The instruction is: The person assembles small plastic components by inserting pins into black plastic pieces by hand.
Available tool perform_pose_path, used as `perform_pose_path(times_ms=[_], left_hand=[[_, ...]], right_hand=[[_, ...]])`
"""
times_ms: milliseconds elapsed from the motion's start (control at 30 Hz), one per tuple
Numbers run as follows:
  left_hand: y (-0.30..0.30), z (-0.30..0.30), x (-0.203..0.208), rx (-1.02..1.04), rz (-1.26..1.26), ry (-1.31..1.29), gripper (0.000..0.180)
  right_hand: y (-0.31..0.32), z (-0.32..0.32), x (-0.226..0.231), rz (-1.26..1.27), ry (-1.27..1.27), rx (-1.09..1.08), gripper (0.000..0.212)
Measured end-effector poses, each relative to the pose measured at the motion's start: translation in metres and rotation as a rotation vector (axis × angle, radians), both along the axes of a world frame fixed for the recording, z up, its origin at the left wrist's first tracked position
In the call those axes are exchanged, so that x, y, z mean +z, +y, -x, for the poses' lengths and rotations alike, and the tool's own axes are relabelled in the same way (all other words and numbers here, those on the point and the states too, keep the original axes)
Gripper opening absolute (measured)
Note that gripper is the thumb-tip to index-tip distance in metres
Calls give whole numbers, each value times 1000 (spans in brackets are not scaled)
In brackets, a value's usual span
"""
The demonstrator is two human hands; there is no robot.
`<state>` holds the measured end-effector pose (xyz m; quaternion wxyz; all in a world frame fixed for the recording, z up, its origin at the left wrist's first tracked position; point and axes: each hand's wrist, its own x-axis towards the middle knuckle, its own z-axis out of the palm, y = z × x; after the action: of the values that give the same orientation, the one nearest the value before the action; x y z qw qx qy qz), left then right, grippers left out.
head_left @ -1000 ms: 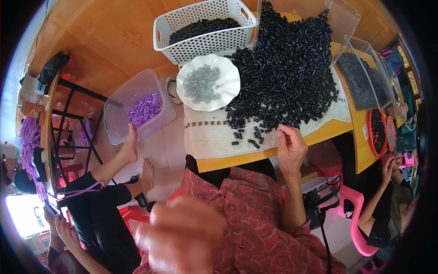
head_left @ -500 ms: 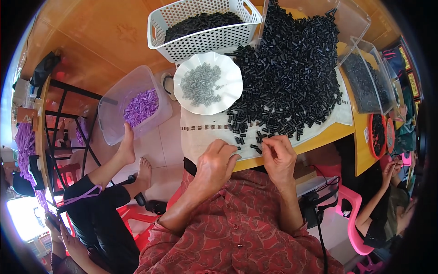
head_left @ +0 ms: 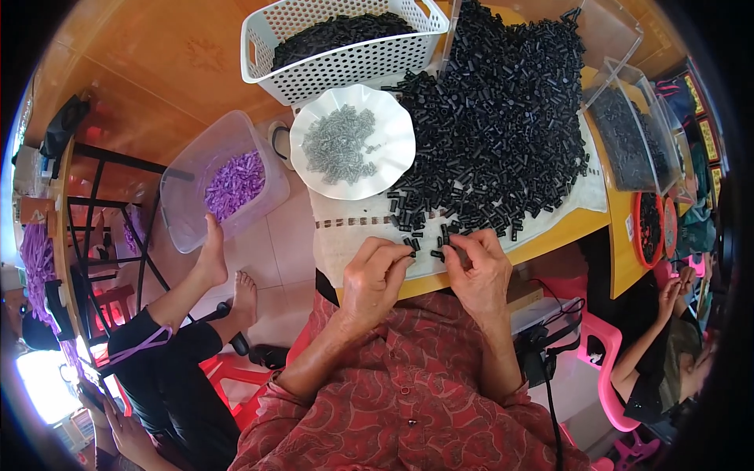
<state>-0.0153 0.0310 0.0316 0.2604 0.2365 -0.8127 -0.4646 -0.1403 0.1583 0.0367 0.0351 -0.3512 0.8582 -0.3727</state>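
My left hand (head_left: pixel 372 279) is closed in a pinch at the table's front edge, a small black tube (head_left: pixel 412 246) between its thumb and forefinger. A short way to the right, my right hand (head_left: pixel 477 275) has thumb and forefinger pressed together on another small black tube (head_left: pixel 445 233). Its fingers partly hide that piece. A few loose tubes lie between the hands. Just beyond spreads a big heap of black tubes (head_left: pixel 503 118) on a white cloth (head_left: pixel 345 243). Left of the heap, a white scalloped plate (head_left: pixel 400 161) carries many small clear pieces (head_left: pixel 339 145).
Behind the plate stands a white perforated basket (head_left: pixel 353 71) of black pieces. A clear tub (head_left: pixel 184 188) with purple pieces sits at left, beside another person's bare foot (head_left: pixel 212 255). Clear boxes (head_left: pixel 628 125) and a red tray (head_left: pixel 649 231) are at right, near another person's hands (head_left: pixel 675 290).
My right fingertips have shifted slightly left, closer to the left hand, onto a black tube. My left hand stays nearly in place. The view has shifted a little.
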Motion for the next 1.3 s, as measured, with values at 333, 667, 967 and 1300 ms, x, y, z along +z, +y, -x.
perform_pose_path(times_ms=[333, 667, 967, 1300], left_hand=[[-5, -7, -2, 52, -102, 7, 14], [-4, -6, 1, 68, -145, 6, 13], [-4, -8, -5, -49, -502, 126, 27], [-9, -15, -10, -193, -781, 185, 24]], right_hand=[[-7, -3, 3, -28, -44, 16, 16], [-7, -2, 0, 206, -259, 6, 17], [-10, -12, 13, 402, -1047, 41, 14], [-18, -18, 12, 360, -1068, 147, 12]])
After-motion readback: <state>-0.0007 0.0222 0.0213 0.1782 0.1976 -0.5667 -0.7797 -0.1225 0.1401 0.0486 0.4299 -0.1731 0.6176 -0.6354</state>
